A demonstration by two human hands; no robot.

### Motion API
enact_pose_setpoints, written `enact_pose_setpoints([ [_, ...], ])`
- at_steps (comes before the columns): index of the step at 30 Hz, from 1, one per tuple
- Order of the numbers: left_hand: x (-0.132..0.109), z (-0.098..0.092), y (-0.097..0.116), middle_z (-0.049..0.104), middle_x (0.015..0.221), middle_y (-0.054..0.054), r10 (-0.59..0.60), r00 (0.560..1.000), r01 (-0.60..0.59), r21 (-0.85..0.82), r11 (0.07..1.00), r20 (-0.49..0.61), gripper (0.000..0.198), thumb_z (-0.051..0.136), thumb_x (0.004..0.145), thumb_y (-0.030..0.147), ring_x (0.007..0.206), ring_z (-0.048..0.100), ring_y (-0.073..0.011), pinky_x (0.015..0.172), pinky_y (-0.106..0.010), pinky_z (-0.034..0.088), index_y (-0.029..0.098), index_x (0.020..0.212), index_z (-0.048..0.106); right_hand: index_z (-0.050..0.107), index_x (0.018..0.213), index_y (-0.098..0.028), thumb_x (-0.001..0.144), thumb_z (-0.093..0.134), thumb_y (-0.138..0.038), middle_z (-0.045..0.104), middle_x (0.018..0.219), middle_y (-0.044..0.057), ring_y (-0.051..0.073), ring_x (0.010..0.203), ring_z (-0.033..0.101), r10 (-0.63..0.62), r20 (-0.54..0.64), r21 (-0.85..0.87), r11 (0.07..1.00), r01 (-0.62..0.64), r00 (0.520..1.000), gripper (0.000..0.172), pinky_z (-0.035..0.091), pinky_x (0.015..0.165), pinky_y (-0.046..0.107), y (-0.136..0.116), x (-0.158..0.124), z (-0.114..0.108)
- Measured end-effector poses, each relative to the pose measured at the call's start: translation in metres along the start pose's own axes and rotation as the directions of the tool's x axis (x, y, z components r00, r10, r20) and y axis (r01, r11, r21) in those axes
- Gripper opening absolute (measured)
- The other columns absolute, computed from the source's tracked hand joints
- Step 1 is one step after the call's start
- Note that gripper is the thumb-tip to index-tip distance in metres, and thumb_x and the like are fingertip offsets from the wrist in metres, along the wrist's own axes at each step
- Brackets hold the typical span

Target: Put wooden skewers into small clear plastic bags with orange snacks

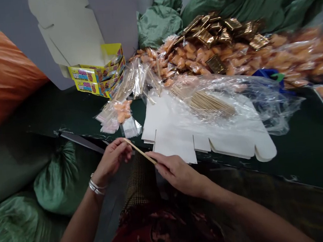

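"What have you got there?"

"A thin wooden stick [140, 151], held slantwise between my two hands, just in front of the edge of the table and above my lap."

"How does it handle?"

"It looks light and stiff, but thin enough that it could snap if bent at the middle. The dry wood shouldn't be slippery. I'd take it near the ends with my fingertips."

"What's your left hand [112, 160] doing?"

"It's closed to a pinch, with the thumb and fingertips pressed together on the stick's upper end. There's a silver bracelet [96, 187] on that wrist."

"And your right hand [178, 172]?"

"Its fingers lie long and close together, and the stick's lower end meets them near the forefinger. My thumb is hidden, so I can't tell if that's a real pinch or only a touch."

"What's around you?"

"Just beyond my right hand, a white die-cut card blank [206, 141] lies on the dark green table [71, 110]. A clear plastic bag [265, 103] of wooden sticks [208, 103] rests on it. Small clear bags of orange pieces [122, 111] lie just past my left hand."
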State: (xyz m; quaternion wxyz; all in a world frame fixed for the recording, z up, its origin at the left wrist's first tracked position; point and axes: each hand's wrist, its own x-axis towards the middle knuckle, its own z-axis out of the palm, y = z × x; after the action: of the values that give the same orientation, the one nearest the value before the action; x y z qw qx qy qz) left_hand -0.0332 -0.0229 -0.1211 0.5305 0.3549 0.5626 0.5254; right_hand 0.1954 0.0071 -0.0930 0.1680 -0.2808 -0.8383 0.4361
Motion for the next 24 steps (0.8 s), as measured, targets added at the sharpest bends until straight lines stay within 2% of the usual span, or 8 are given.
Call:
enact_pose_setpoints([
  [2,0.013,-0.015,0.002,0.059,0.073,-0.001,0.201,0.974,-0.144,0.411,0.900,-0.100,0.020,0.059,0.082,0.037,0.062,0.054,-0.0129,0.057,-0.024,0.043,0.017,0.084,0.060,0.053,0.132,-0.015,0.092,0.037,-0.017,0.069,0.082,0.006,0.015,0.067,0.060,0.037,-0.046,-0.059,0.997,-0.040,0.998,0.043,0.045,0.065,0.026,0.005,0.003,-0.008],
  [4,0.026,-0.024,0.003,0.062,0.078,-0.003,0.406,0.912,-0.230,0.753,0.616,-0.055,0.014,0.056,0.084,0.030,0.073,0.057,-0.0160,0.070,-0.028,0.044,0.017,0.084,0.062,0.053,0.133,-0.013,0.091,0.038,-0.016,0.066,0.070,0.004,0.013,0.055,0.054,0.073,-0.079,-0.125,0.989,-0.082,0.994,0.045,0.042,0.057,0.025,0.011,0.009,-0.015],
  [7,0.044,-0.022,-0.001,0.064,0.089,-0.008,0.451,0.889,-0.211,0.945,0.249,0.079,0.017,0.056,0.086,0.029,0.085,0.058,-0.0215,0.077,-0.031,0.043,0.016,0.095,0.062,0.053,0.133,-0.012,0.091,0.038,-0.016,0.065,0.067,0.004,0.013,0.051,0.050,0.058,-0.122,-0.216,0.973,-0.083,0.991,0.044,0.040,0.056,0.025,0.017,0.022,-0.024],
  [10,0.054,-0.014,-0.007,0.065,0.094,-0.010,0.414,0.907,-0.132,0.986,0.100,0.080,0.017,0.054,0.088,0.031,0.089,0.058,-0.0235,0.077,-0.032,0.042,0.017,0.095,0.062,0.054,0.132,-0.012,0.091,0.039,-0.015,0.067,0.073,0.006,0.013,0.052,0.051,0.017,-0.148,-0.297,0.953,-0.060,0.989,0.044,0.040,0.058,0.026,0.020,0.031,-0.029],
  [14,0.059,-0.012,-0.008,0.065,0.094,-0.009,0.397,0.913,-0.126,0.990,0.058,0.093,0.018,0.046,0.092,0.022,0.091,0.059,-0.0224,0.078,-0.030,0.042,0.017,0.088,0.063,0.055,0.131,-0.012,0.090,0.040,-0.015,0.068,0.073,0.006,0.014,0.055,0.054,0.021,-0.116,-0.356,0.932,-0.061,0.993,0.043,0.040,0.060,0.026,0.019,0.038,-0.030],
  [19,0.045,-0.018,0.007,0.066,0.088,-0.007,0.410,0.905,-0.177,0.976,0.129,0.110,0.018,0.044,0.092,0.023,0.083,0.060,-0.0203,0.074,-0.029,0.041,0.017,0.091,0.061,0.054,0.132,-0.017,0.091,0.040,-0.014,0.072,0.090,0.009,0.018,0.072,0.062,0.053,-0.009,-0.456,0.889,-0.051,0.999,0.043,0.040,0.066,0.027,0.016,0.056,-0.022],
  [22,0.028,-0.022,0.012,0.064,0.072,-0.002,0.333,0.942,-0.131,0.952,0.275,0.034,0.017,0.044,0.091,0.026,0.062,0.057,-0.0155,0.064,-0.026,0.040,0.019,0.087,0.059,0.055,0.129,-0.017,0.091,0.040,-0.014,0.072,0.093,0.012,0.021,0.077,0.063,0.093,0.060,-0.527,0.849,-0.047,0.994,0.042,0.037,0.061,0.027,0.017,0.071,-0.019],
  [24,0.019,-0.024,0.008,0.063,0.069,0.000,0.271,0.962,-0.102,0.873,0.478,-0.036,0.014,0.048,0.088,0.027,0.056,0.055,-0.0125,0.059,-0.024,0.040,0.019,0.083,0.057,0.056,0.128,-0.016,0.090,0.041,-0.013,0.072,0.090,0.014,0.022,0.075,0.063,0.127,0.086,-0.573,0.818,-0.056,0.988,0.041,0.033,0.057,0.027,0.020,0.078,-0.017],
])
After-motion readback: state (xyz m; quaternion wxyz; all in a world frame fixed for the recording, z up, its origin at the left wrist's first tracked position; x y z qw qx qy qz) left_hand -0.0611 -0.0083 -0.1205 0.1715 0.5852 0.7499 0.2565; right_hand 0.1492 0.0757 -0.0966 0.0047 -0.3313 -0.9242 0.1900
